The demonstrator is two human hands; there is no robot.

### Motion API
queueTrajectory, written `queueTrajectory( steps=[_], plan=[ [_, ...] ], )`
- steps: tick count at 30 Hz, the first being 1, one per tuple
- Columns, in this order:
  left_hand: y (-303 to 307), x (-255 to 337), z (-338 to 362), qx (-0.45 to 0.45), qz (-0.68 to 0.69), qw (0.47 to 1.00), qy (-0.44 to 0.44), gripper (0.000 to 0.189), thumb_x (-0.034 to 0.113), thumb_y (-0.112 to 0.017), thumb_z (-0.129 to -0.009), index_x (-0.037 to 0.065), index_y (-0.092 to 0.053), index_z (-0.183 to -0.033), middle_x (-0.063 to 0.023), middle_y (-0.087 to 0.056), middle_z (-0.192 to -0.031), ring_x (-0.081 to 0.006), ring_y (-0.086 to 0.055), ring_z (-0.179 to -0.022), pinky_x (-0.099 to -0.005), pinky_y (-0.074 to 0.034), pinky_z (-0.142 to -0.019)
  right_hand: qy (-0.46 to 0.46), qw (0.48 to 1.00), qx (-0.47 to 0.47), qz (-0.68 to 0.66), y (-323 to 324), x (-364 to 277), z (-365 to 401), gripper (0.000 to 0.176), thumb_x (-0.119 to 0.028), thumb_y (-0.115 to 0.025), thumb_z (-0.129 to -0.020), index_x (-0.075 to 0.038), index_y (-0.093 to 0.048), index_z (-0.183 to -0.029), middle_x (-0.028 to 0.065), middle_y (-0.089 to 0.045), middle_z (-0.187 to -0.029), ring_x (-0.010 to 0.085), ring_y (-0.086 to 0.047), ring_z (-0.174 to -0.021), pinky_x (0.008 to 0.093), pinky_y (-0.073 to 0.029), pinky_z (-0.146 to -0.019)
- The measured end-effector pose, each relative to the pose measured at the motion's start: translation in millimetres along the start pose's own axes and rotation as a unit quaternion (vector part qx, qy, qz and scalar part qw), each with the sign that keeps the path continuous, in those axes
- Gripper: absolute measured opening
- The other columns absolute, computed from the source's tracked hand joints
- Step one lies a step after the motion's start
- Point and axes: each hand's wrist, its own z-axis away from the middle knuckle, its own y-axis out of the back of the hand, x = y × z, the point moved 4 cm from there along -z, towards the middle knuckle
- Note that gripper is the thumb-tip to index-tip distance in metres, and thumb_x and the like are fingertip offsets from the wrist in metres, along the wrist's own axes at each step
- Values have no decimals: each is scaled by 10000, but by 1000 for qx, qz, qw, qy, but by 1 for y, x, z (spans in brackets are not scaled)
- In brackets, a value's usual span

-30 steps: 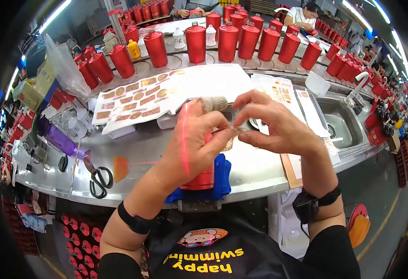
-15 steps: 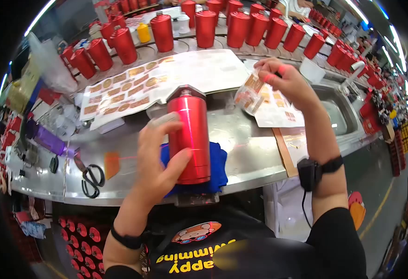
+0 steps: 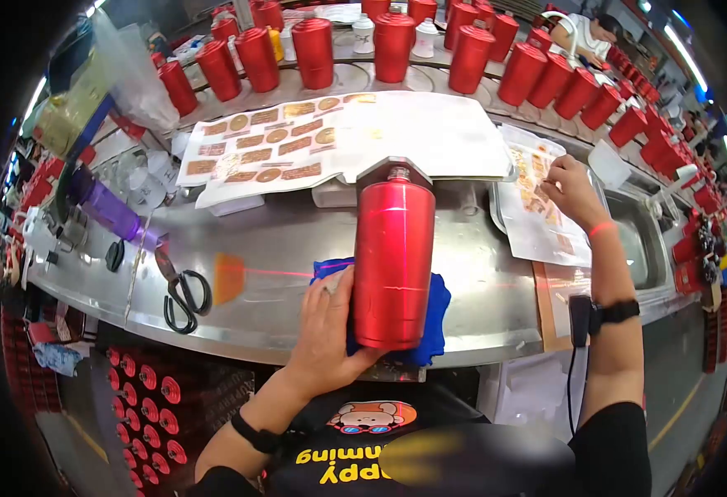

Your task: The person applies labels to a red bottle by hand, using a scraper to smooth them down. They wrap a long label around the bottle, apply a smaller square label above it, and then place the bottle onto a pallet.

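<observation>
My left hand (image 3: 322, 344)'s spread open against the red bottle (image 3: 394, 265), center frame. Right hand (image 3: 576, 192)'s at the sticker sheet (image 3: 537, 236), right side, can't tell if pinching.

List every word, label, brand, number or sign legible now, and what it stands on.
"mming", yellow, upside down on the black apron; its start is blurred over.
"ppy", the line beside it, likewise cut off.
Too small or blurred: print on the large decal sheet, the smaller decal sheet and the white bottles.
</observation>
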Motion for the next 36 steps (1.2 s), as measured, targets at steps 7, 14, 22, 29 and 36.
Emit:
queueTrajectory(
  steps=[7, 14, 22, 29, 36],
  plan=[
    [14, 17, -6, 57, -147, 984, -76, 974, 459, -767, -732, -46, -342, -1448, -241, -484, -1318, -432, -432, -1205, -601, -239, -1085, 100, 989, 19, -109, 75, -120, 15, 166, -138, -710, -828, -21, -593, -809, 132, -582, -1116, 324, -537, -1058, 394, -437, -901],
    [5, 5, -9, 44, -88, 995, -35, 1004, 482, -759, -743, -48, -306, -1467, -240, -469, -1363, -435, -437, -1237, -582, -240, -1105, 170, 969, 7, -176, 92, -182, 20, 149, -112, -717, -820, -19, -601, -823, 142, -572, -1122, 337, -542, -1044, 404, -430, -899],
    [9, 15, -11, 65, -96, 991, -72, 1004, 487, -767, -743, -62, -327, -1458, -278, -481, -1324, -454, -432, -1231, -576, -247, -1101, 290, 923, 15, -254, 100, -235, -1, 138, -115, -705, -832, -17, -610, -818, 112, -581, -1115, 225, -601, -736, 329, -481, -703],
    [17, -2, -19, 24, 160, 987, -23, 957, 430, -744, -815, -68, -268, -1479, -277, -398, -1440, -425, -400, -1325, -489, -280, -1113, 237, 934, -9, -268, 23, -230, -26, 177, -127, -703, -858, 9, -595, -825, 108, -579, -1087, 249, -575, -933, 345, -487, -793],
    [4, -2, -73, 61, 324, 937, 117, 866, 312, -681, -891, -91, -190, -1481, -291, -354, -1462, -359, -349, -1380, -411, -285, -1127, 202, 931, -14, -302, 16, -227, -28, 204, -139, -725, -844, 18, -595, -829, 119, -588, -1082, 271, -585, -943, 360, -488, -811]
  ],
)
